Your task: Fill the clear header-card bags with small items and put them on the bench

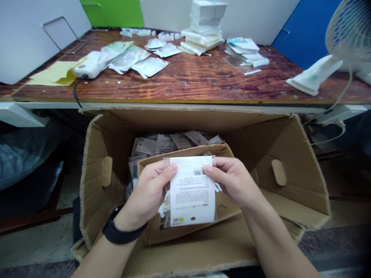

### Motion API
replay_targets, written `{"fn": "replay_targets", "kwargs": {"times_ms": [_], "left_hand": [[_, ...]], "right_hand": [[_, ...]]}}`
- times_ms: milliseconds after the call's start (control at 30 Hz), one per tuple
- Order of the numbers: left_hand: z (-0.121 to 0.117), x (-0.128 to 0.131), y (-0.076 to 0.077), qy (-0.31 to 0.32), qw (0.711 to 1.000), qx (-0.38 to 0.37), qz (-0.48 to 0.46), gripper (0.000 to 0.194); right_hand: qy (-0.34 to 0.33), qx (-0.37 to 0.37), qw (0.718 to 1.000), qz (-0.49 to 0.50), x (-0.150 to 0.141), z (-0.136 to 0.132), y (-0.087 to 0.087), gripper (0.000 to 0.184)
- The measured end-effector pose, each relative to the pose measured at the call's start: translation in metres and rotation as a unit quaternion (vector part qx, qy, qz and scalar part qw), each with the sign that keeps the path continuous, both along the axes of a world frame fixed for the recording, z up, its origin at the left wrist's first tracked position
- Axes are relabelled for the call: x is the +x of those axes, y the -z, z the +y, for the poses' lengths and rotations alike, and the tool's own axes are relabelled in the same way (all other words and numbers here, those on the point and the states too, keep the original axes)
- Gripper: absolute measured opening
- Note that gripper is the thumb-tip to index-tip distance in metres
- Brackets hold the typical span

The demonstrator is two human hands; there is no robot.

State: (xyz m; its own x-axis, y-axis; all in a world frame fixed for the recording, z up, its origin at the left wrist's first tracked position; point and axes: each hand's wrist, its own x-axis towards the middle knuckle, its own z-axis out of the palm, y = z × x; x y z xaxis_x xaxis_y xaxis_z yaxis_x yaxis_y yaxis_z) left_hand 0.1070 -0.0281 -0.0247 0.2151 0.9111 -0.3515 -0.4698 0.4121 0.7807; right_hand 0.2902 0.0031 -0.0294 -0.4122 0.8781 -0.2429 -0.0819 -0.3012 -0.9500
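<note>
Between my two hands is a clear plastic packet with a white printed card, turned upside down to me, with a barcode near its upper edge. My left hand, with a black band on the wrist, pinches its upper left corner. The upper right corner is gripped by my right hand, thumb in front. Behind and below the packet is a smaller cardboard box, set inside a large open carton. Several similar packets lie in the carton behind the smaller box.
Beyond the carton stands a wooden table with scattered packets, a stack of white cards, a white corded device on yellow paper, and a fan. Carton walls rise on both sides of my hands.
</note>
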Motion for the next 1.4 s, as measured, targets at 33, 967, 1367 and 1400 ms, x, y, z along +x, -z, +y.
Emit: {"fn": "replay_targets", "kwargs": {"times_ms": [33,967,1367,1400], "left_hand": [[0.000,-0.001,0.000,0.007,1.000,0.005,-0.004,0.024],[-0.001,0.018,0.012,-0.124,0.984,0.017,0.128,0.038],[-0.002,-0.005,-0.001,-0.026,0.999,0.035,-0.016,0.028],[-0.002,-0.007,-0.002,-0.018,0.999,0.034,-0.030,0.029]], "right_hand": [[-0.012,-0.011,1.000,0.016,0.001,0.000,-0.001,0.018],[0.086,-0.004,0.995,-0.052,-0.016,-0.007,0.012,0.021],[-0.028,-0.057,0.992,0.111,0.008,0.003,0.004,0.020],[-0.028,-0.055,0.992,0.113,0.009,0.003,0.004,0.020]]}}
